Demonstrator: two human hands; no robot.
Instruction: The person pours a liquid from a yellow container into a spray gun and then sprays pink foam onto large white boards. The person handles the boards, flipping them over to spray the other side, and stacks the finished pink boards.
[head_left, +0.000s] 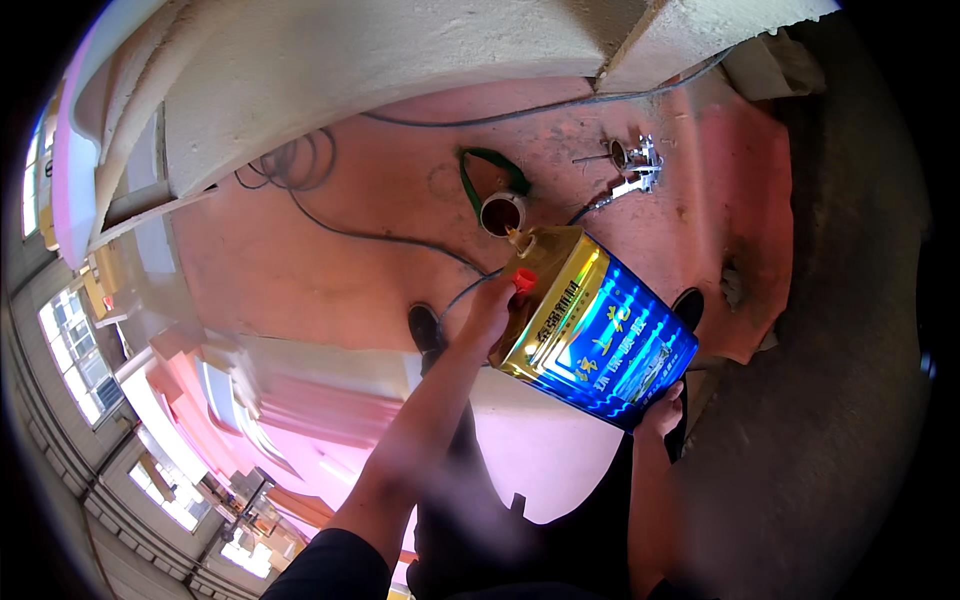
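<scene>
A large rectangular metal can [610,335], blue and gold, is tipped in the air between my hands. My left hand [490,312] is closed on its gold top end, beside a red plastic piece [523,280]; most of its fingers are hidden by the can. Under the can's lower right corner, my right hand [661,410] grips the base. The can's spout points at a pale round cup [503,214] on the floor sheet, and an amber stream runs from it. Dark brown liquid shows inside the cup. A green strap [468,180] loops up beside the cup.
A metal spray gun [635,170] lies at the right on the reddish floor sheet [330,215]. A dark hose [400,238] snakes across the sheet, with coils at the left. Large pale moulded pieces [380,50] stand along the far side. My shoe [424,325] is near the can.
</scene>
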